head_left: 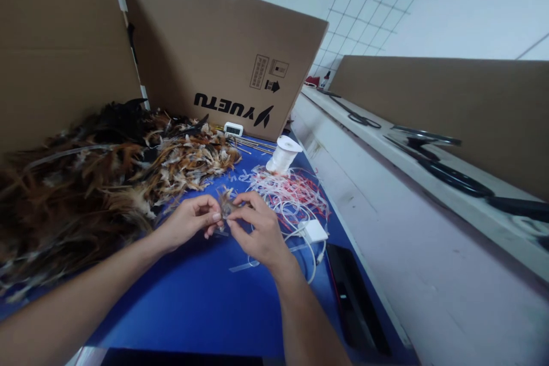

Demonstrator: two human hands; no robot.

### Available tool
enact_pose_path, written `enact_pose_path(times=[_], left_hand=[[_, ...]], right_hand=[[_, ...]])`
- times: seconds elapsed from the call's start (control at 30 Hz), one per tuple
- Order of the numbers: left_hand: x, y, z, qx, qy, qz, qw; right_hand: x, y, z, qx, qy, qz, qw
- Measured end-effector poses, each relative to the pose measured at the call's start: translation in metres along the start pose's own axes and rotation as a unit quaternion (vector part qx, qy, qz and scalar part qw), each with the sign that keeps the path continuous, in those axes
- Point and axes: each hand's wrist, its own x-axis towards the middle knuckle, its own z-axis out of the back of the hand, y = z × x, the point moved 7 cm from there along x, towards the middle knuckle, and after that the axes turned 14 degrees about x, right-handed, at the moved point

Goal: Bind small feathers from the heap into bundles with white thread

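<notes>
Over the blue tabletop (pixel 184 297), both hands meet at a small greyish-brown feather bunch (pixel 225 204). My left hand (pixel 195 219) pinches its lower left side between thumb and forefinger. From the right, my right hand (pixel 256 227) grips the same bunch with its fingertips close together. The base of the bunch is partly hidden by the fingers. A big heap of brown, black and cream feathers (pixel 124 183) spreads to the left of the hands. Just beyond my right hand lies a tangle of white and red strips (pixel 295 194).
A white spool (pixel 283 154) stands behind the strips, near a small digital display (pixel 233 128). A white adapter (pixel 315 231) with cable and a black case (pixel 355 300) lie at right. Cardboard (pixel 214 40) walls the back. Scissors (pixel 362 120) rest on the right ledge.
</notes>
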Motion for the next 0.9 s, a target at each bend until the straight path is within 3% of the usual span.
enact_pose_path(times=[0.23,0.7,0.8,0.9], left_hand=[[0.0,0.006,0.005,-0.022,-0.015,0.03,0.999],[-0.002,0.007,0.008,-0.023,-0.055,0.082,0.995],[-0.002,0.005,0.01,-0.018,-0.066,0.086,0.994],[-0.002,0.004,0.013,0.001,-0.076,0.082,0.994]], right_hand=[[0.0,0.007,-0.007,-0.026,0.043,0.016,0.999],[-0.003,0.006,-0.011,-0.026,0.063,0.021,0.997],[-0.001,0.005,-0.008,0.006,0.048,-0.004,0.999],[0.003,0.003,0.006,0.062,-0.012,-0.055,0.996]])
